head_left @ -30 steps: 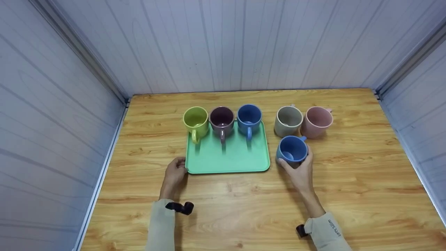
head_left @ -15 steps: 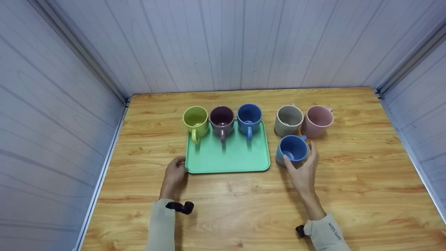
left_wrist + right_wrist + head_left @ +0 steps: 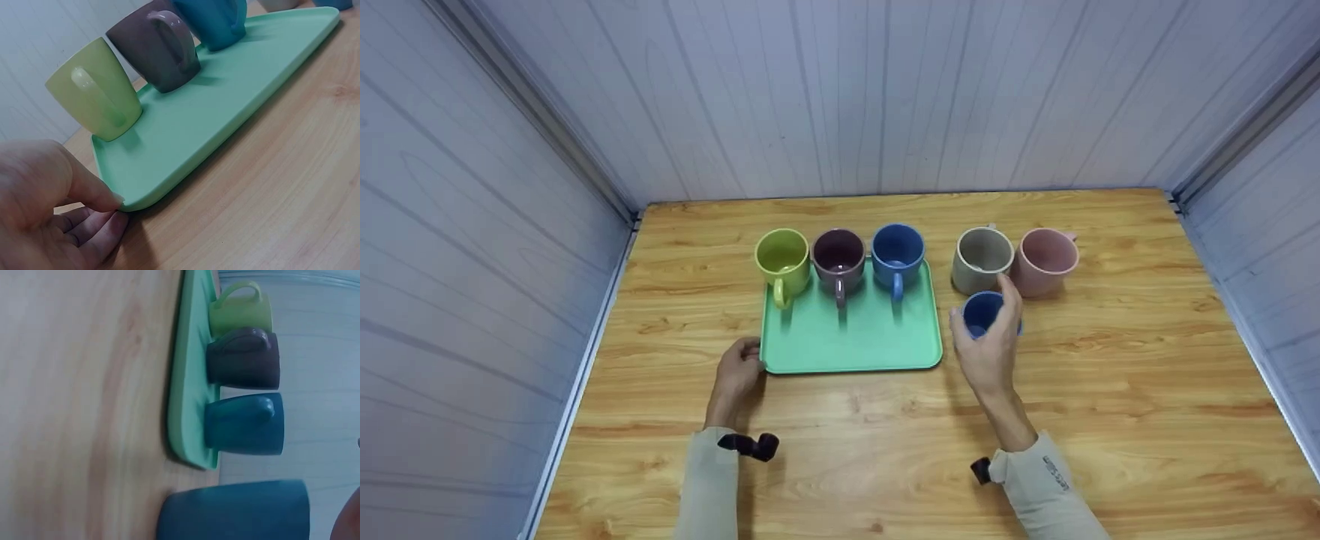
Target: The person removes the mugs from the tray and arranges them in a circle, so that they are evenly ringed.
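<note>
My left hand (image 3: 739, 373) pinches the near left corner of a green tray (image 3: 185, 129) between thumb and fingers. Along the tray's far side stand a yellow-green mug (image 3: 782, 259), a purple mug (image 3: 838, 259) and a blue mug (image 3: 897, 251), handles toward me. Right of the tray, my right hand (image 3: 988, 356) hovers with thumb and fingers spread over a second blue mug (image 3: 979, 316), hiding part of it. In the right wrist view a bit of the hand shows at the right edge, apart from that mug's wall (image 3: 236, 512).
Behind the second blue mug stand a grey mug (image 3: 982, 262) and a pink mug (image 3: 1044, 262), side by side with handles pointing away. Everything rests on a wood-grain table (image 3: 855, 450). Pale panel walls (image 3: 840, 97) rise at the back and both sides.
My right hand has let go of the second blue mug and moved up and left over it, toward the grey mug. The left hand and tray have stayed put.
</note>
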Motion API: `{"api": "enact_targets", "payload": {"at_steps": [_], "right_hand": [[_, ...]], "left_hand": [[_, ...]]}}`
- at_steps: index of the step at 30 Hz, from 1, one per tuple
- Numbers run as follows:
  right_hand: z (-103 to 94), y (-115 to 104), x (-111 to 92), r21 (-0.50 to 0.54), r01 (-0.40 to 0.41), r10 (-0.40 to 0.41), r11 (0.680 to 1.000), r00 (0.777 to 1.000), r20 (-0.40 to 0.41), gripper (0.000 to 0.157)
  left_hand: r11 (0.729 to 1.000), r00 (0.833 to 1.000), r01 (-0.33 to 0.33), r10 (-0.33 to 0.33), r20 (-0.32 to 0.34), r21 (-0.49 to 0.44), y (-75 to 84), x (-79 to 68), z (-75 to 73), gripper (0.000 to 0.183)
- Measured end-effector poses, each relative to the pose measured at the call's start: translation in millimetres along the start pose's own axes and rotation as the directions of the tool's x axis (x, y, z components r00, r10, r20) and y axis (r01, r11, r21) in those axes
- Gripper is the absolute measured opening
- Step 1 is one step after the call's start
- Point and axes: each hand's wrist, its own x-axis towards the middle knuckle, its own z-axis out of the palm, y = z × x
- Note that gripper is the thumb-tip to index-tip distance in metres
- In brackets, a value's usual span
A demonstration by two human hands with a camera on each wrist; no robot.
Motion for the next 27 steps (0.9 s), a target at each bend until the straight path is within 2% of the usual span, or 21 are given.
{"api": "enact_targets", "payload": {"at_steps": [7, 13, 20, 27], "right_hand": [[21.1, -9.1, 13.7, 0.036, -0.023, 0.02, 0.999, 0.996, 0.091, 0.07], [37.4, -10.0, 21.4, 0.051, -0.052, 0.043, 0.997, 0.986, 0.159, 0.07], [62.4, -6.0, 22.6, 0.035, -0.145, 0.134, 0.989, 0.968, 0.214, 0.074], [81.1, 7.5, 23.6, -0.003, -0.239, 0.232, 0.971, 0.938, 0.257, 0.083]], "left_hand": [[1.0, 1.0, 0.025, -0.025, 0.0, 0.008, 1.1, -0.1, 1.1, 0.043], [1.0, 1.0, 0.009, -0.009, -0.001, 0.022, 1.1, 0.9, 0.7, 0.044], [1.0, 1.0, 0.008, -0.008, 0.003, 0.029, 0.2, 0.7, 0.3, 0.042], [0.999, 1.0, -0.029, 0.029, -0.007, 0.019, -1.3, -0.1, 0.8, 0.043]]}}
